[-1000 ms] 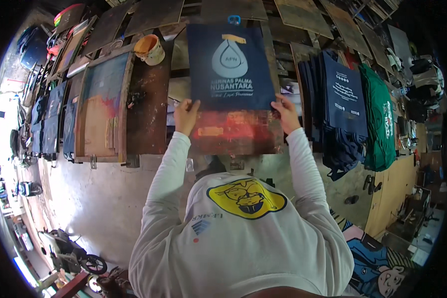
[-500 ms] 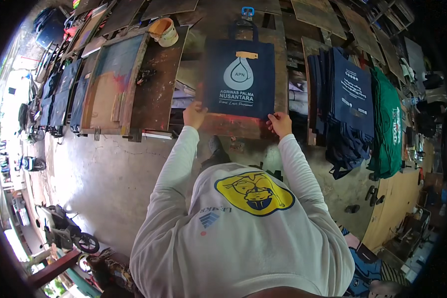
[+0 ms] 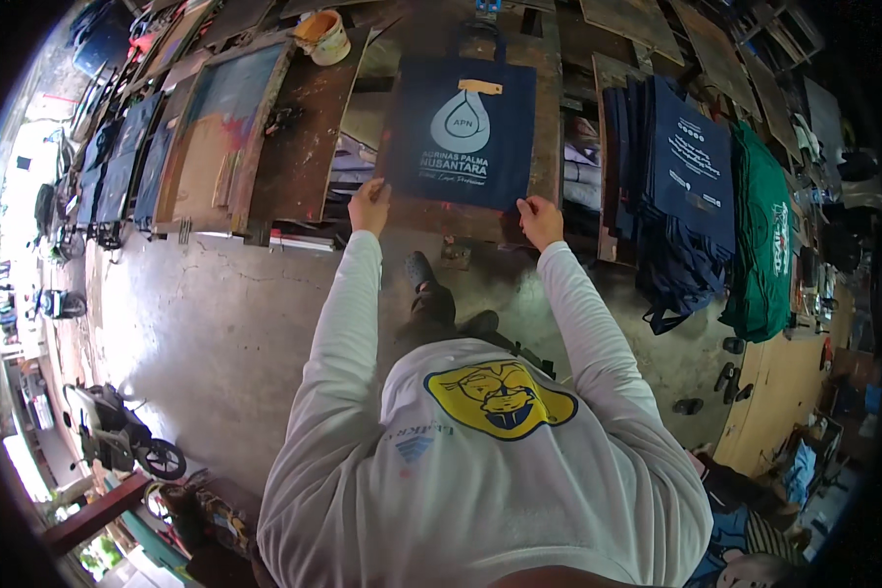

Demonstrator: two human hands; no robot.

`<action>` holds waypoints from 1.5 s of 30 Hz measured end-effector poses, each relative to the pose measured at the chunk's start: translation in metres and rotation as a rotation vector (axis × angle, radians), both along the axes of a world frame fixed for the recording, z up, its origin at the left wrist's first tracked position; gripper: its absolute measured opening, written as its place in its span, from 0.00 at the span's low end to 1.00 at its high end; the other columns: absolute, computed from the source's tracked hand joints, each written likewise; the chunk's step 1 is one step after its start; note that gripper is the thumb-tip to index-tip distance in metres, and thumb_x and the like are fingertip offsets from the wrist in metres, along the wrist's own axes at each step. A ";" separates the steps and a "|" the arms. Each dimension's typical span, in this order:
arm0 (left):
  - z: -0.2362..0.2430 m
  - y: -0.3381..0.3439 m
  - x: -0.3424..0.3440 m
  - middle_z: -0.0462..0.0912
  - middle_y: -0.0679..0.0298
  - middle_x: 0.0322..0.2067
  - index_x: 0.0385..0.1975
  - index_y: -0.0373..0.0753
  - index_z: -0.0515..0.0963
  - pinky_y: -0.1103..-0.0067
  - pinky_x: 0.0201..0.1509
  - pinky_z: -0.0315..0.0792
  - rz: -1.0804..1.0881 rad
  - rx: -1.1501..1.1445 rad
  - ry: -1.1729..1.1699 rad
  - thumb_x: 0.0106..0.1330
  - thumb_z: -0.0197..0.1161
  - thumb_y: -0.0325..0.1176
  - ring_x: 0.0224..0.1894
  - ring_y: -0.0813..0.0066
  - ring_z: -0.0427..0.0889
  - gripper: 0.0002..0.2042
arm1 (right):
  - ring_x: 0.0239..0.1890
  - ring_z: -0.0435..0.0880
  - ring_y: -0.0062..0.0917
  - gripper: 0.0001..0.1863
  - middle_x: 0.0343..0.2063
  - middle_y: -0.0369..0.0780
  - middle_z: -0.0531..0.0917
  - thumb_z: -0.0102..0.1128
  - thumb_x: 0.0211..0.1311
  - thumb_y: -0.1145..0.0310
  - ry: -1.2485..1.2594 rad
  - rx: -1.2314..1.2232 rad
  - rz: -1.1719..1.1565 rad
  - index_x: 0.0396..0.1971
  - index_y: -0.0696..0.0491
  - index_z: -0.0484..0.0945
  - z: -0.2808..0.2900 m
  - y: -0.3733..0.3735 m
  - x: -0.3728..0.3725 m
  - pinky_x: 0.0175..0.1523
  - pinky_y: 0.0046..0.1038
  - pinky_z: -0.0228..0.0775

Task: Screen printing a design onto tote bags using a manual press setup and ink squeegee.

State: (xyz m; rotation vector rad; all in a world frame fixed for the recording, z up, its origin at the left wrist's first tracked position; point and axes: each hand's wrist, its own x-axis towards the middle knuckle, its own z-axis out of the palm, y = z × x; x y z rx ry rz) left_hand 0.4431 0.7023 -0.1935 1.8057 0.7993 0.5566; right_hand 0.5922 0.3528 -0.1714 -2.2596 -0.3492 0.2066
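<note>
A navy tote bag (image 3: 508,137) lies flat on a stained wooden board (image 3: 549,118) in front of me. It bears a pale drop-shaped print with lettering below, and a tan strip (image 3: 480,87) crosses the top of the drop. At the bag's lower left corner, the fingers of my left hand (image 3: 368,208) are closed in a pinch on the cloth. My right hand (image 3: 539,222) pinches the lower right corner. The bag's handles (image 3: 480,47) point away from me, toward a blue clamp-like piece (image 3: 487,10).
Left of the bag stand a framed printing screen (image 3: 216,127) and a paint-stained bucket (image 3: 321,37). To the right hang stacked navy bags (image 3: 681,167) and green bags (image 3: 758,225). A motorbike (image 3: 118,431) is parked at lower left; another person (image 3: 745,529) shows at lower right.
The whole view has shifted, so the boards and bag sit higher in the picture. The bag's lower edge has moved slightly left. Both hands remain at its lower corners.
</note>
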 end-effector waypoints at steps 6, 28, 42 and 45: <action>-0.001 0.013 -0.003 0.90 0.59 0.35 0.46 0.35 0.85 0.76 0.39 0.81 -0.126 0.007 0.037 0.67 0.71 0.37 0.32 0.75 0.89 0.14 | 0.19 0.86 0.27 0.14 0.18 0.40 0.86 0.64 0.70 0.59 0.183 0.096 -0.057 0.34 0.57 0.84 0.016 0.005 -0.004 0.29 0.32 0.77; 0.007 0.013 0.000 0.88 0.61 0.29 0.37 0.36 0.83 0.75 0.40 0.79 -0.237 0.229 0.118 0.60 0.77 0.35 0.33 0.72 0.87 0.12 | 0.33 0.88 0.40 0.14 0.29 0.45 0.87 0.73 0.56 0.62 -0.110 -0.052 -0.241 0.34 0.56 0.82 0.005 0.011 -0.023 0.42 0.37 0.79; 0.019 0.015 0.000 0.86 0.54 0.27 0.29 0.38 0.79 0.61 0.36 0.77 -0.282 0.368 0.045 0.64 0.72 0.38 0.31 0.51 0.87 0.11 | 0.36 0.88 0.44 0.17 0.31 0.48 0.87 0.71 0.59 0.60 -0.017 0.005 -0.331 0.39 0.58 0.84 0.005 0.016 -0.028 0.44 0.40 0.77; 0.018 0.013 0.000 0.87 0.55 0.26 0.29 0.38 0.80 0.64 0.35 0.78 -0.256 0.369 0.027 0.63 0.73 0.37 0.30 0.54 0.87 0.11 | 0.38 0.87 0.46 0.18 0.32 0.48 0.87 0.73 0.58 0.58 -0.084 -0.064 -0.339 0.38 0.57 0.84 0.002 0.017 -0.027 0.44 0.43 0.77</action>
